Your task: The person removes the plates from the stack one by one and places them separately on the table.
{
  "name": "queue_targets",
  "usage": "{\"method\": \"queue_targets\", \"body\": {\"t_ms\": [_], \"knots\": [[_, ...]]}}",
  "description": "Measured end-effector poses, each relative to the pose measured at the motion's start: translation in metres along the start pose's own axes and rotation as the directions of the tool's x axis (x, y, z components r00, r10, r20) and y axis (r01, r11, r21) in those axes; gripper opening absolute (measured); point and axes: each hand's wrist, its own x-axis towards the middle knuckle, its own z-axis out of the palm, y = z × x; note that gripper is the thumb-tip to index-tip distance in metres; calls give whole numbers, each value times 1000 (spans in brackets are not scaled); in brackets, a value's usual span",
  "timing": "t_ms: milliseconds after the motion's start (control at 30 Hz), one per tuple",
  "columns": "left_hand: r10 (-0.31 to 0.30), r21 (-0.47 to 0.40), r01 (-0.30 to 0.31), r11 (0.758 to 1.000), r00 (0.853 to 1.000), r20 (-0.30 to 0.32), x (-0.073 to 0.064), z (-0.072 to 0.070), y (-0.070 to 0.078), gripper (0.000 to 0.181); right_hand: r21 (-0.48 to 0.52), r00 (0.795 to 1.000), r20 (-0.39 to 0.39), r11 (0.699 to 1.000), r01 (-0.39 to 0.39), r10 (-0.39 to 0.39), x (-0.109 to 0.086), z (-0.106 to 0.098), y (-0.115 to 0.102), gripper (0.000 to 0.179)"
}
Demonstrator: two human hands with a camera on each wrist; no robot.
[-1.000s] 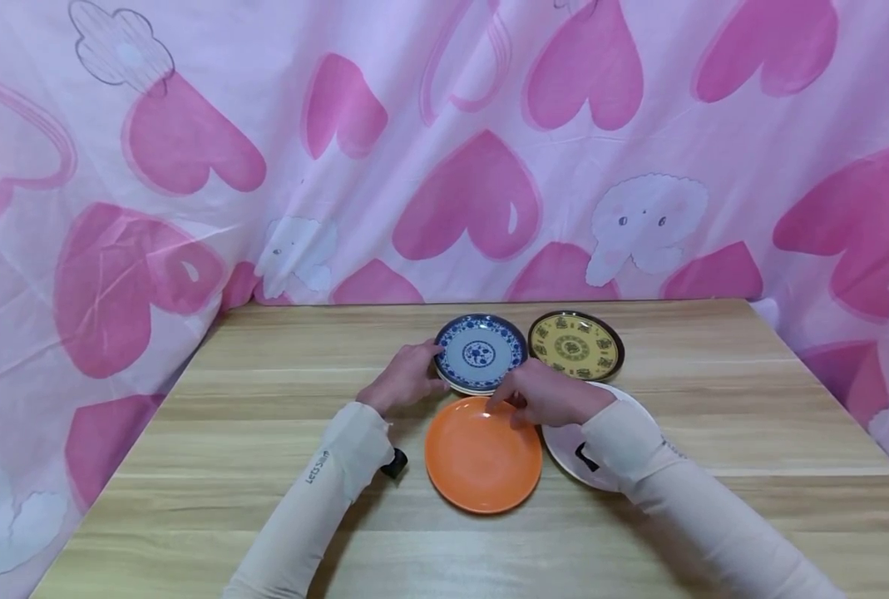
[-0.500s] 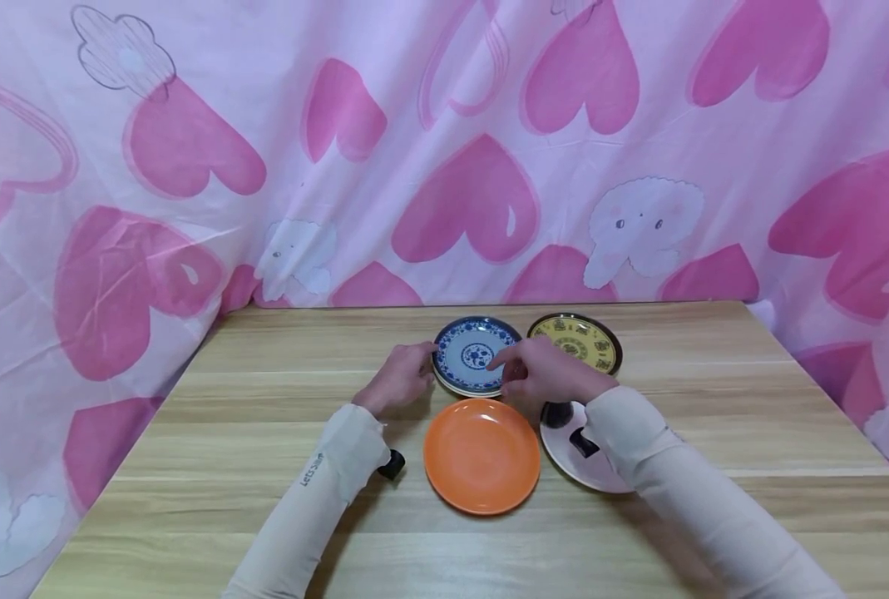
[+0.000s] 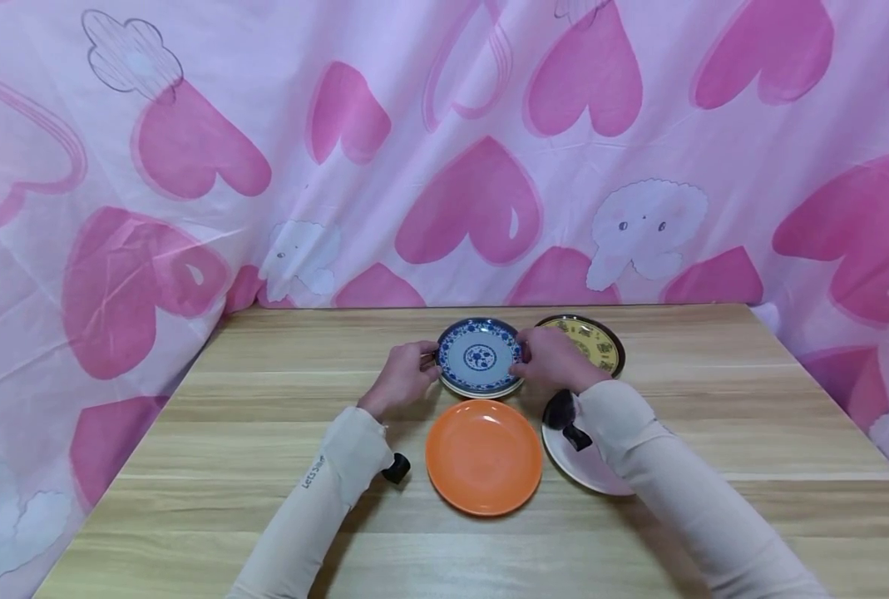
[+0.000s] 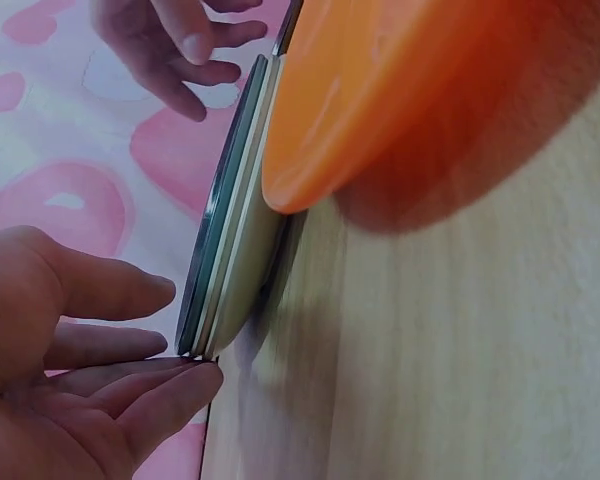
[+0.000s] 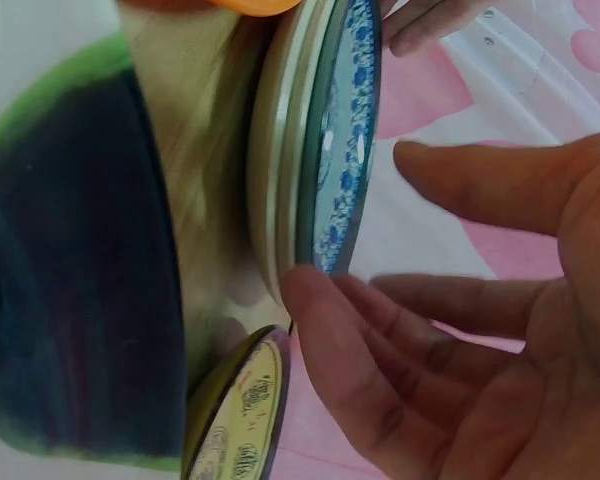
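A blue-and-white patterned plate (image 3: pixel 480 359) tops a stack of several plates on the table. At its left rim, my left hand (image 3: pixel 402 376) has fingertips on the stack's edge; in the left wrist view the thumb stands a little away from the plate edges (image 4: pixel 220 230). My right hand (image 3: pixel 555 359) is at the opposite rim. In the right wrist view its fingertips (image 5: pixel 315 290) touch the stack's edge while the thumb stays apart from the top plate. Just in front of the stack lies an orange plate (image 3: pixel 484 457).
A yellow plate with a dark rim (image 3: pixel 601 348) lies behind my right hand, partly hidden. Under my right wrist is a whitish plate (image 3: pixel 590 467), partly covered by the sleeve. A pink heart-print curtain (image 3: pixel 466 200) hangs behind the wooden table (image 3: pixel 264 399).
My right hand has moved from over the orange plate's far rim, across the blue plate, to the stack's right rim. The left hand has stayed at the left rim.
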Motion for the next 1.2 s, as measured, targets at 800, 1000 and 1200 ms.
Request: {"method": "queue_targets", "body": {"t_ms": [800,1000,1200], "knots": [[-64,-108,65,992,998,14,0,-1,-5,53,53,993,-24,992,-111,112,12,8,11,34],[-73,-99,75,992,997,19,1,-2,-7,51,64,996,-30,994,-87,89,13,9,14,37],[-96,-91,98,991,995,28,2,-2,-7,52,76,997,-31,995,-66,69,13,9,15,45]]}}
